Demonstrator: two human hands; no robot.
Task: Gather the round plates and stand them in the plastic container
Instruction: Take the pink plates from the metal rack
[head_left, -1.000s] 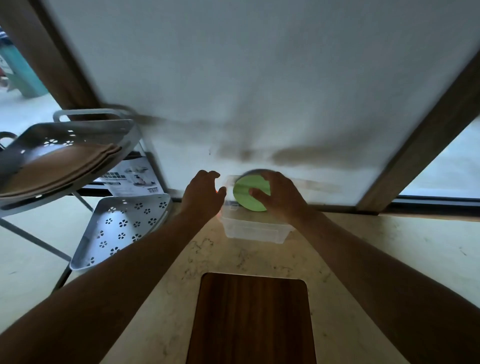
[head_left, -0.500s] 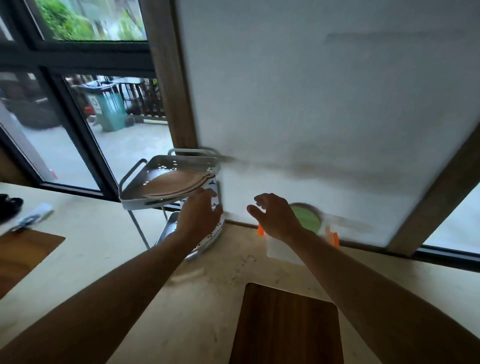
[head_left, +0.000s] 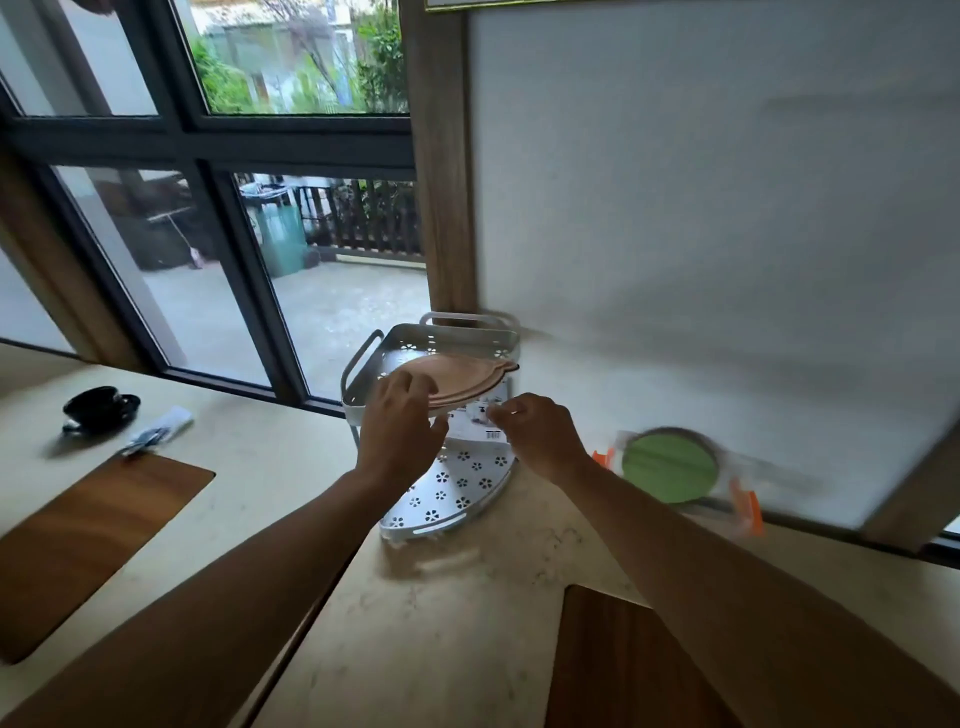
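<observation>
Label (head_left: 480, 415) unreadable beside right hand (head_left: 540, 436)

2 bare hands: the left hand (head_left: 400, 434) and the right hand (head_left: 540, 439). 1 white perforated metal 2-tier corner rack (head_left: 447, 499) at the worktop's back corner. Tan round plates (head_left: 457, 376) stacked on its top tier, number unclear. 1 green round plate (head_left: 670, 467) in 1 clear plastic container (head_left: 748, 506) at the back edge. 2 brown wooden boards, (head_left: 83, 540) and (head_left: 623, 665). 1 black cup with saucer (head_left: 98, 408)
</observation>
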